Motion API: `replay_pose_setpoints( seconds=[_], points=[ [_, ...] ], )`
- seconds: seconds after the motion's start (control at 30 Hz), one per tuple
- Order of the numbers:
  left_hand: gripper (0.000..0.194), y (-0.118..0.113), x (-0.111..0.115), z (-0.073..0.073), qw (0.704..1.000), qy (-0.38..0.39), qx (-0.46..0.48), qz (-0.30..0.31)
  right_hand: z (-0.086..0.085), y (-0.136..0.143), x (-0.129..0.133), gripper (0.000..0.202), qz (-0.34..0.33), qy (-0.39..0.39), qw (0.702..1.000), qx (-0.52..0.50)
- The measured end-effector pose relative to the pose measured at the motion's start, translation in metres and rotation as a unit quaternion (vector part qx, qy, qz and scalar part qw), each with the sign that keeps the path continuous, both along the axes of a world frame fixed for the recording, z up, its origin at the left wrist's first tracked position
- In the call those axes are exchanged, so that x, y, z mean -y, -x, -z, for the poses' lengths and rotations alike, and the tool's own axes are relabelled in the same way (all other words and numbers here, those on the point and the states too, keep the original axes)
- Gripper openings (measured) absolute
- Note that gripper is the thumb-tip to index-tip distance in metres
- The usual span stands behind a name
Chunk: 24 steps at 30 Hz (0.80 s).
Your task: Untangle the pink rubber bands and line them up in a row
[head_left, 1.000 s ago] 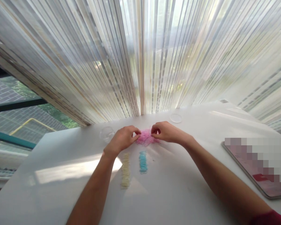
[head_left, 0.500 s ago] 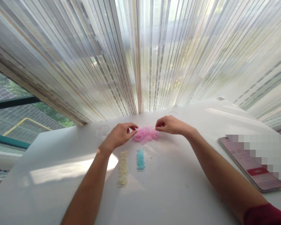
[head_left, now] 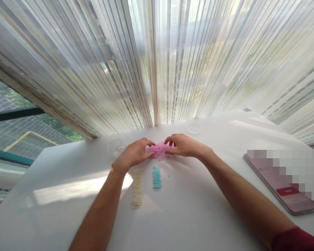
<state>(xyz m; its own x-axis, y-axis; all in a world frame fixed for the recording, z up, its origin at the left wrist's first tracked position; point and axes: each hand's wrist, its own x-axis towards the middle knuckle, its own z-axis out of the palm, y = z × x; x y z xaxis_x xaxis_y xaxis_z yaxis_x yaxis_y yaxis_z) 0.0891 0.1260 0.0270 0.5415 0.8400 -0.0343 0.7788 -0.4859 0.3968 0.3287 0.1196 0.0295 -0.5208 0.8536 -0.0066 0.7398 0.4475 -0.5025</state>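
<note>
A loose pile of pink, thin bands, which look like small rubber bands (head_left: 160,150), lies on the white table. My left hand (head_left: 133,152) is at the pile's left edge, thumb and fingers apart, nothing visible between them. From the right, my right hand (head_left: 184,145) reaches over the pile with curled fingers and thumb spread; its fingertips are at the pink bands. Closer to me, a row of blue bands (head_left: 157,178) lies side by side. To its left is a longer row of pale yellow bands (head_left: 137,189).
Behind my left hand stands a clear round container (head_left: 115,147). A clear round lid (head_left: 193,128) lies near the curtain (head_left: 162,69) at the back. On the right a phone (head_left: 279,188) rests on the table (head_left: 188,216).
My right hand has moved left and slightly towards me, over the pink pile, with its thumb and fingers opened wider. The left hand has barely shifted. The pile looks narrower between the hands.
</note>
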Motion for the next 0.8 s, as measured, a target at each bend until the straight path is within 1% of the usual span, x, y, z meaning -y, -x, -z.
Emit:
replay_pose_setpoints(
  seconds=[0.1, 0.2, 0.27, 0.3, 0.37, 0.43, 0.6, 0.8],
  points=[
    [0.033, 0.003, -0.001, -0.002, 1.000, -0.001, -0.003, -0.002, 0.004, 0.016, 0.005, 0.030, 0.002, -0.036, 0.999, -0.013],
    [0.032, 0.010, -0.003, -0.006, 0.999, 0.001, -0.018, -0.026, 0.013, 0.029, 0.008, 0.033, 0.001, -0.065, 0.998, -0.028],
    [0.029, 0.014, -0.003, -0.008, 0.998, 0.024, -0.045, -0.032, 0.021, 0.034, 0.009, 0.038, -0.004, -0.074, 0.997, -0.025],
    [0.027, 0.015, -0.003, -0.009, 0.997, 0.039, -0.060, -0.032, 0.024, 0.036, 0.009, 0.038, -0.005, -0.078, 0.997, -0.021],
    [0.024, 0.015, -0.002, -0.008, 0.994, 0.065, -0.084, -0.035, 0.029, 0.038, 0.009, 0.032, -0.004, -0.084, 0.996, -0.016],
    [0.020, 0.013, 0.000, -0.007, 0.992, 0.069, -0.097, -0.042, 0.031, 0.038, 0.008, 0.026, -0.005, -0.090, 0.996, -0.013],
    [0.014, 0.008, 0.000, -0.004, 0.992, 0.062, -0.099, -0.040, 0.024, 0.036, 0.008, 0.021, 0.001, -0.078, 0.997, 0.001],
    [0.015, 0.009, 0.000, -0.009, 0.992, 0.057, -0.102, -0.041, 0.012, 0.029, 0.006, 0.018, -0.001, -0.058, 0.998, -0.001]
  ],
)
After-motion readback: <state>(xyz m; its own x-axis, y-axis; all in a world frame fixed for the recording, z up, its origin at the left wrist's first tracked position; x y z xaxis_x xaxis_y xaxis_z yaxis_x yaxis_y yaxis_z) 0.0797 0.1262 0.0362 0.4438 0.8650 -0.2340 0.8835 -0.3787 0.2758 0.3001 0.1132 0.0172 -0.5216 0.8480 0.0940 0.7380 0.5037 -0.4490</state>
